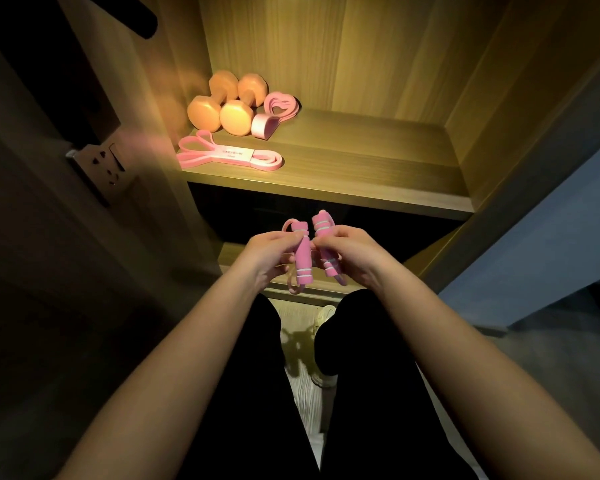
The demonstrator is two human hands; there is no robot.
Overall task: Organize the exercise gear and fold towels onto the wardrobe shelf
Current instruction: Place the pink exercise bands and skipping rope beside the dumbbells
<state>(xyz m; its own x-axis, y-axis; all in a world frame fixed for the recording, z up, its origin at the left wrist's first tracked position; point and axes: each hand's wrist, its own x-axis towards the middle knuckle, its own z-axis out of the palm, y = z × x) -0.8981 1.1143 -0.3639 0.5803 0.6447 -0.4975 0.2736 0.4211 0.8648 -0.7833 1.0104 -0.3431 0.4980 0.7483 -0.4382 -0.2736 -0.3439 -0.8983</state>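
Left hand [270,252], right hand [353,253] grip jump rope handles [304,255], seemingly upright.

Probably a home bedroom: wooden wardrobe shelf [361,157] under warm light, wall socket [103,164] just left.

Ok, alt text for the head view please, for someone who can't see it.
The left hand and right hand each grip a handle of a pink jump rope, below a lit wardrobe shelf. At its left lie two orange dumbbells, rolled pink bands and a flat pink resistance band.
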